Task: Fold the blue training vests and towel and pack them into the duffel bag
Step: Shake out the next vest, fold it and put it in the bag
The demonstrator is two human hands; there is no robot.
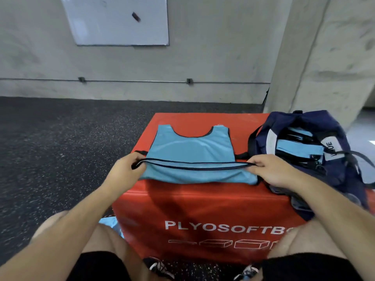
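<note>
A light blue training vest [190,148] with dark trim lies flat on top of the red foam box [203,203], neck end away from me. Its near hem is lifted and doubled back over the lower part. My left hand [126,172] pinches the hem's left corner and my right hand [272,171] pinches its right corner. Just right of the vest stands the navy duffel bag [332,175], open at the top, with folded blue vests [298,149] showing inside.
Another piece of light blue cloth [110,223] lies on the floor beside my left knee, mostly hidden. The box stands on dark speckled rubber flooring [60,142]. A concrete wall and a pillar [316,57] rise behind, with a whiteboard [117,21] on the wall.
</note>
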